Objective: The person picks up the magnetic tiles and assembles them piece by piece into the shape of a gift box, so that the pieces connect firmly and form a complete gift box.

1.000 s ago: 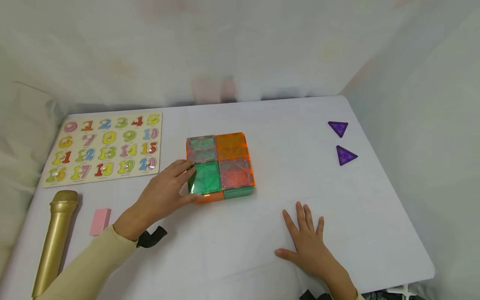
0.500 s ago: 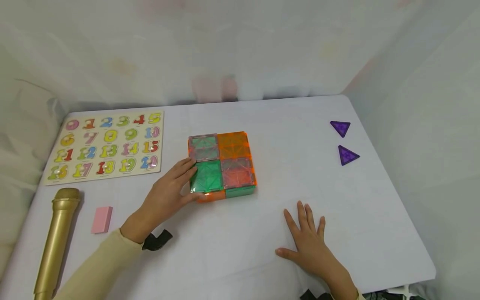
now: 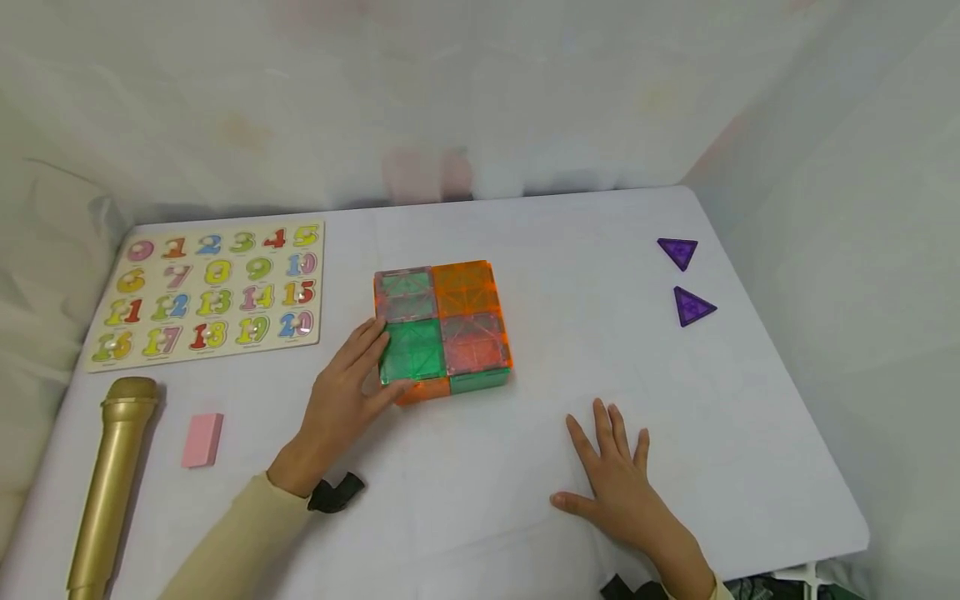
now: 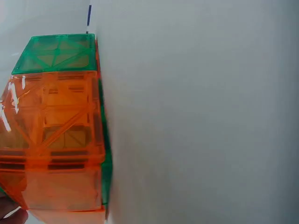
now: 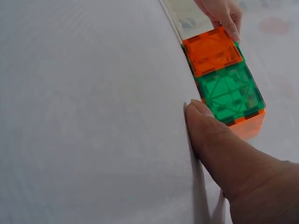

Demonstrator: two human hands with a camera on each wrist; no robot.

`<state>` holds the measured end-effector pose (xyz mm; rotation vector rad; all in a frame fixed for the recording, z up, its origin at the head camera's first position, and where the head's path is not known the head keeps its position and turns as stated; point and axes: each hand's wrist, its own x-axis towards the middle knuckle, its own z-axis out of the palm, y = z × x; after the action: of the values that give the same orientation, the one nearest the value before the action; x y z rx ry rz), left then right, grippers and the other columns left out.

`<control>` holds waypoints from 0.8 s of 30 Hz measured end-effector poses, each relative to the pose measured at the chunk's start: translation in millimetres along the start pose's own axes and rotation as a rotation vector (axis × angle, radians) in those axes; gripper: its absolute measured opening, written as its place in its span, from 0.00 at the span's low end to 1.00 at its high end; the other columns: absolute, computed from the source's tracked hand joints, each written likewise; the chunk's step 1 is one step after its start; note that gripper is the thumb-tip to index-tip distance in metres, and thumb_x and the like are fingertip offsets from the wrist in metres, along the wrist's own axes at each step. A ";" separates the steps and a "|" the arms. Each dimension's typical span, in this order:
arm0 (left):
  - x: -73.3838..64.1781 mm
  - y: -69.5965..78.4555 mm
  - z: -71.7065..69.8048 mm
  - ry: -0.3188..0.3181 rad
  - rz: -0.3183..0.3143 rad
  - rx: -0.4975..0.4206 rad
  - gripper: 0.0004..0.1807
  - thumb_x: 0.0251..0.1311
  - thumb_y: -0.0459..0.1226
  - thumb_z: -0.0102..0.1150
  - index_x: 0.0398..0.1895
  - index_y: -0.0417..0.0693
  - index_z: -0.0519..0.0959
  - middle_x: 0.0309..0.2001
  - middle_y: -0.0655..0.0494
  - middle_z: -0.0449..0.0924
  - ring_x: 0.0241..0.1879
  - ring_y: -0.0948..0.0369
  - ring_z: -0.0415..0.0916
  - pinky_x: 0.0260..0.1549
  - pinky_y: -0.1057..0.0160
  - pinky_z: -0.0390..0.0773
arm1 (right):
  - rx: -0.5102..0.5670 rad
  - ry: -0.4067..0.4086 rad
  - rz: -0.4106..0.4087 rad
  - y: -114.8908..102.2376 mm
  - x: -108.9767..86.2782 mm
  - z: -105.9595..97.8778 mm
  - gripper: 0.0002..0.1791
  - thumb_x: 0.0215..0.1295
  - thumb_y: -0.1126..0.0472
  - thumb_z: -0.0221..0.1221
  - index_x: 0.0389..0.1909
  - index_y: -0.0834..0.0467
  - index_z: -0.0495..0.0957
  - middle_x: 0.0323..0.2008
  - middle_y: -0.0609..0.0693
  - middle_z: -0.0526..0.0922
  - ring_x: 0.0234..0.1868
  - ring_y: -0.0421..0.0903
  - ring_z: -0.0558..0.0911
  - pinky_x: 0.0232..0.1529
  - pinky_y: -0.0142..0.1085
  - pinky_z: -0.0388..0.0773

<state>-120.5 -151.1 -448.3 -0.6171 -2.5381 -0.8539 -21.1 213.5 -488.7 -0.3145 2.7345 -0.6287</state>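
A low square box of see-through magnetic tiles (image 3: 472, 343) in green, orange and pinkish-clear stands mid-table. My left hand (image 3: 341, 400) touches its near left corner, the fingers along the left side and the thumb at the front face. In the left wrist view the box's orange tiles (image 4: 65, 112) fill the left part, with fingertips at the bottom left corner. My right hand (image 3: 622, 496) rests palm down with spread fingers on the white table, to the right of the box. The right wrist view shows its thumb (image 5: 224, 149) on the cloth, overlapping the box's green tile (image 5: 231, 91).
Two purple triangle tiles (image 3: 693, 307) lie at the far right. A number puzzle board (image 3: 247, 354) lies at the back left. Nearer on the left are a gold microphone (image 3: 112, 492) and a pink block (image 3: 202, 440). White cloth walls (image 3: 525, 100) stand behind the table.
My left forearm and wrist have swung to the right, while the fingertips stay at the box's corner. The right hand and the box hold their places.
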 end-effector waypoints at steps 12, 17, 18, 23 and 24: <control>-15.8 -1.7 29.2 -0.031 -0.399 -0.691 0.41 0.71 0.42 0.49 0.77 0.55 0.37 0.78 0.54 0.34 0.77 0.58 0.35 0.68 0.78 0.47 | 0.182 -0.054 -0.228 -21.5 46.5 -58.6 0.48 0.65 0.42 0.57 0.77 0.53 0.43 0.77 0.57 0.41 0.77 0.56 0.44 0.71 0.60 0.48; -5.5 -7.9 36.7 -0.055 -0.679 -1.089 0.45 0.62 0.65 0.28 0.77 0.59 0.30 0.78 0.62 0.27 0.76 0.63 0.22 0.74 0.62 0.30 | 0.413 0.021 -0.331 -47.2 113.4 -42.9 0.54 0.62 0.27 0.40 0.77 0.54 0.32 0.77 0.57 0.38 0.77 0.52 0.43 0.74 0.54 0.46; -3.5 -7.2 36.9 -0.059 -0.723 -1.168 0.48 0.58 0.67 0.26 0.76 0.60 0.29 0.78 0.64 0.24 0.75 0.64 0.19 0.74 0.58 0.28 | 0.447 0.034 -0.321 -52.7 121.7 -36.1 0.56 0.58 0.23 0.37 0.76 0.54 0.31 0.77 0.57 0.40 0.77 0.52 0.44 0.74 0.53 0.47; -1.2 -2.0 38.0 -0.109 -0.715 -1.189 0.49 0.54 0.70 0.21 0.76 0.63 0.27 0.77 0.66 0.20 0.74 0.65 0.15 0.73 0.55 0.22 | 0.639 0.093 -0.271 -73.6 125.0 -12.0 0.59 0.51 0.19 0.35 0.76 0.49 0.28 0.76 0.55 0.49 0.75 0.52 0.53 0.72 0.53 0.53; -1.7 -1.3 38.4 -0.114 -0.704 -1.180 0.48 0.55 0.70 0.20 0.76 0.63 0.27 0.77 0.66 0.20 0.74 0.65 0.15 0.73 0.55 0.22 | 0.660 0.113 -0.259 -75.6 121.9 -9.5 0.58 0.52 0.19 0.35 0.76 0.47 0.28 0.76 0.54 0.49 0.75 0.52 0.53 0.73 0.53 0.52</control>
<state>-128.1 -128.0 -478.1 0.0051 -2.0881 -2.6496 -126.6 116.6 -477.2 -0.4751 2.4171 -1.5962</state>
